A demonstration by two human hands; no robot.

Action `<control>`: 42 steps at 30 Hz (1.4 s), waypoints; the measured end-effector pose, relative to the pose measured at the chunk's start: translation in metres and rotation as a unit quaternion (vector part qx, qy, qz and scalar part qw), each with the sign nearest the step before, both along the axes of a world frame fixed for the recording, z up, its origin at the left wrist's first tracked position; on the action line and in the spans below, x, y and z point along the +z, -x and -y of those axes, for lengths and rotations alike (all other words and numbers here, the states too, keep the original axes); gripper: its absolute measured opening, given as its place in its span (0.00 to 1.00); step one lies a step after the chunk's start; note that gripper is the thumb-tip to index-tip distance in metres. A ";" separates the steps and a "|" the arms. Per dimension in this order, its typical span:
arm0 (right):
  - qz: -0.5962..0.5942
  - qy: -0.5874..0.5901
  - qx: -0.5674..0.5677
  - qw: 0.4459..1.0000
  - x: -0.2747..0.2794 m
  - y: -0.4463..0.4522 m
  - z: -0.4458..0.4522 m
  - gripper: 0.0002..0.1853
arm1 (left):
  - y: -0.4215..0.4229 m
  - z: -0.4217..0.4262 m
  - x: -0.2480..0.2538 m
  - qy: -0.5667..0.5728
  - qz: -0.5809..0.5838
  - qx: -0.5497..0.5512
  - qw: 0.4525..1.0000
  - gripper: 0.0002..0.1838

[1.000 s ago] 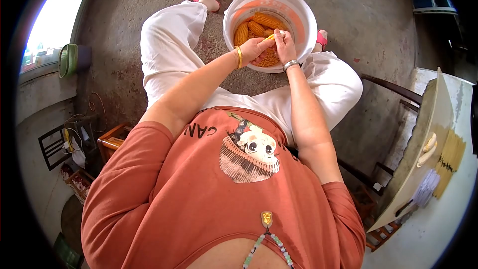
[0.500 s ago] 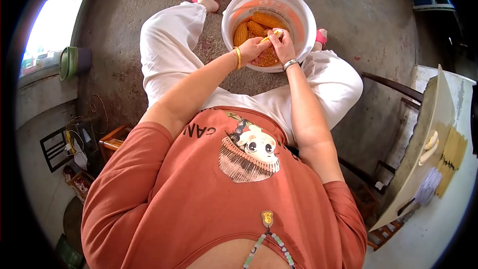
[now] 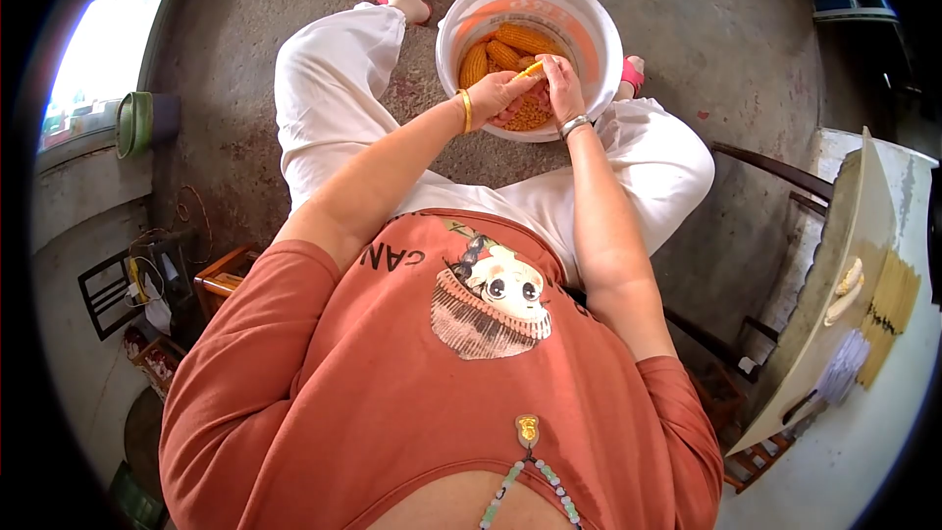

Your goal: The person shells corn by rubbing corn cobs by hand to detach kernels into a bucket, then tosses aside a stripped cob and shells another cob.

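Note:
Over the mouth of a white bucket (image 3: 601, 31), my left hand (image 3: 497, 98) is closed around a partly visible corn cob (image 3: 530, 71) with yellow kernels. My right hand (image 3: 564, 90) has its fingers bent against the cob's right end. Much of the cob is hidden by my fingers. Below my hands, loose corn kernels (image 3: 531, 118) lie in the bucket. Several whole ears of corn (image 3: 526, 37) rest at the bucket's far side, one leaning along its left wall.
The bucket stands on a concrete floor (image 3: 687, 29) between my legs. To the right is a table (image 3: 834, 353) with pale cobs (image 3: 845, 292) on it. A wooden chair (image 3: 775, 169) is beside it. Green and dark pots (image 3: 137, 125) sit by the window at left.
Both hands shift slightly on the cob, and my right fingers are lower and more upright along its end. The bucket and ears of corn stay in place.

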State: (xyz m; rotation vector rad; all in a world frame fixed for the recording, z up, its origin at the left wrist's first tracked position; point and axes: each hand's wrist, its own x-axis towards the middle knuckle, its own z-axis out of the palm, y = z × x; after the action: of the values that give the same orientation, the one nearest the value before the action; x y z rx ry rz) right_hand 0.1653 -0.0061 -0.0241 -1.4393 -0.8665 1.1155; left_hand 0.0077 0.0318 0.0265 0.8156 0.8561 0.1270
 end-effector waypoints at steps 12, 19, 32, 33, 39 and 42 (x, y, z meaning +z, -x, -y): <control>-0.045 0.120 -0.040 0.991 0.008 -0.003 0.003 0.17 | -0.008 0.007 -0.014 -0.186 -0.071 -0.052 0.979 0.17; -0.054 0.157 -0.057 0.984 0.011 -0.005 0.004 0.18 | -0.010 0.013 -0.033 -0.493 -0.116 -0.051 0.861 0.21; 0.021 0.105 0.013 0.994 -0.007 -0.005 0.001 0.26 | 0.004 -0.005 -0.021 -0.346 -0.135 -0.091 0.924 0.22; 0.041 0.107 0.017 0.993 -0.008 -0.006 0.001 0.26 | 0.004 -0.003 -0.020 -0.364 -0.152 -0.101 0.914 0.24; 0.185 0.154 0.007 0.971 -0.006 -0.005 0.002 0.27 | 0.000 0.007 -0.013 -0.477 -0.167 -0.116 0.855 0.25; 0.165 0.186 0.011 0.969 0.004 -0.006 0.000 0.27 | -0.001 0.005 -0.015 -0.471 -0.181 -0.128 0.854 0.25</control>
State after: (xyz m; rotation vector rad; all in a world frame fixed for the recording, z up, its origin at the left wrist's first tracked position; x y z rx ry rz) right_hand 0.1712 -0.0059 -0.0205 -1.9706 -0.9372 1.1119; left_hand 0.0084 0.0264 0.0116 1.9208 1.0251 0.1621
